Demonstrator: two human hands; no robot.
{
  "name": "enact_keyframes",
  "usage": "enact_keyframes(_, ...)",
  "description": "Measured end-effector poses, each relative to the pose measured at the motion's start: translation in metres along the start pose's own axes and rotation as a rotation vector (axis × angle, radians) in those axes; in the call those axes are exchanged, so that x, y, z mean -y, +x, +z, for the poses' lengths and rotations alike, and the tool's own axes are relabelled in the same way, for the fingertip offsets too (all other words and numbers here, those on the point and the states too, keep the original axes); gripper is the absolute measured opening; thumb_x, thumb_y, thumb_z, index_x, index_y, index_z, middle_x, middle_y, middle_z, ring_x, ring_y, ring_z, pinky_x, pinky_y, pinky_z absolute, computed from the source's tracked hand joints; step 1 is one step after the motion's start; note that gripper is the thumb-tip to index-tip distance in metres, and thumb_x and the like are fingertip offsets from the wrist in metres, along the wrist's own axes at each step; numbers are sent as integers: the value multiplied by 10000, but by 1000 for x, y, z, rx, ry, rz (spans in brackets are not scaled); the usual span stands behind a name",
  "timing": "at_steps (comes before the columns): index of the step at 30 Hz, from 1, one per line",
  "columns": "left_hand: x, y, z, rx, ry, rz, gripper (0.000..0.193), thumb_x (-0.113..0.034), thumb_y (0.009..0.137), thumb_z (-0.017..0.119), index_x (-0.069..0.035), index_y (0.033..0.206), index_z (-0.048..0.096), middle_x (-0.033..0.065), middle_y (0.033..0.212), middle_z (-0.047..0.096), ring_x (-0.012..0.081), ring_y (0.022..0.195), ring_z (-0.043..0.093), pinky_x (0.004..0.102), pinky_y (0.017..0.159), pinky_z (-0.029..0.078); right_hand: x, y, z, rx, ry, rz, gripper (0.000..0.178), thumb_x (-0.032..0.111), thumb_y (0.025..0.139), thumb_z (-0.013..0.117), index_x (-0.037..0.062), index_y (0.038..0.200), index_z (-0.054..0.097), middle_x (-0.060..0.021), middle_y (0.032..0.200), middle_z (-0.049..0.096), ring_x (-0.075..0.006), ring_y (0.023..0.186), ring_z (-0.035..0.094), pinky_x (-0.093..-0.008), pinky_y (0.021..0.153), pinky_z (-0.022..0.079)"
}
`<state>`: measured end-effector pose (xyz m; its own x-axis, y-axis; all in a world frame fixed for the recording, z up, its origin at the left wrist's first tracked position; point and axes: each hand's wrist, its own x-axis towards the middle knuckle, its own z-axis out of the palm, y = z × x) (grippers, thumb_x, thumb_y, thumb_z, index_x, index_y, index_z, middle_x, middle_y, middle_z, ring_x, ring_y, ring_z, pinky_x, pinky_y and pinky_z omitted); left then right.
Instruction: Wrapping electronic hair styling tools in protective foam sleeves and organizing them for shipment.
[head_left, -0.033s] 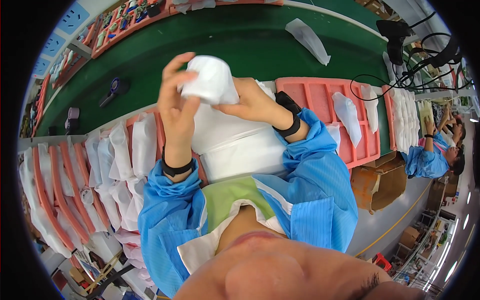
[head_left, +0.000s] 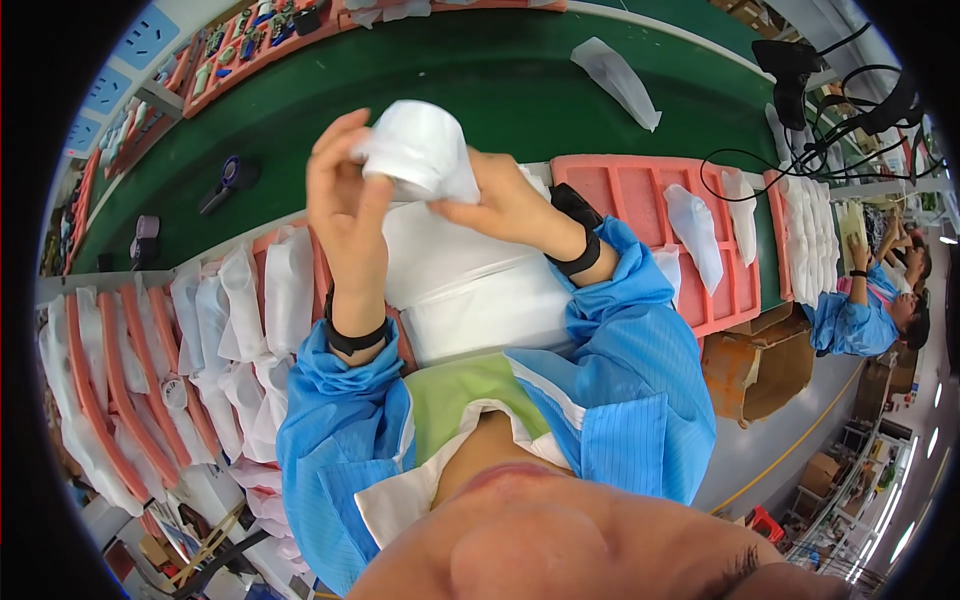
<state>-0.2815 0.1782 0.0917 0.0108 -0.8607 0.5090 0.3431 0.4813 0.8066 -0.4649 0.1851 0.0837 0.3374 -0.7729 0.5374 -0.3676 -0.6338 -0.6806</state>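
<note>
Between my two hands, above the green bench, is a white rounded object in thin white wrapping [head_left: 418,150]; what lies inside is hidden. My right hand [head_left: 495,195] grips its right side, thumb below and the other fingers mostly behind it. On the left side, my left hand [head_left: 345,185] has its fingers curled at the object's edge, the tips partly blurred. Beneath my hands lies a stack of white sheets or sleeves [head_left: 490,310], close to my body.
A pink divided tray [head_left: 625,195] with white-wrapped pieces stands at the right. More wrapped pieces [head_left: 240,300] fill pink trays at the left. Tape rolls [head_left: 228,175] and a loose white sleeve [head_left: 615,80] lie on the green bench [head_left: 300,100]. Black cables [head_left: 850,130] hang at the right.
The wrapped object has tilted and risen slightly, showing more of its rounded side. My left hand has shifted a little left, its fingers moving along the edge.
</note>
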Motion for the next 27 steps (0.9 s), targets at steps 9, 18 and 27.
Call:
enact_keyframes(9,-2,-5,25,59,648,444,258,-113,693,818,-35,877,655,143,1251,507,299,1184,472,407,966,408,1,-6,-4,-51,-295,90,371,76,755,728,-8,1073,555,-208,950,631,-401,861,630,-374,706,508)
enact_keyframes(18,-22,-9,-1,-186,674,126,235,-138,661,846,-28,737,652,119,1184,549,236,1116,508,331,843,466,13,-10,-2,25,78,258,362,53,803,715,-5,1125,560,-82,949,647,-148,810,620,-308,706,492)
enact_keyframes(27,-58,-64,-3,-283,-52,-223,461,-132,688,841,-24,1072,609,62,1048,606,151,978,574,300,832,478,49,-21,-3,557,281,196,411,108,841,661,-24,1206,528,-97,1019,632,-146,883,587,-286,746,460)
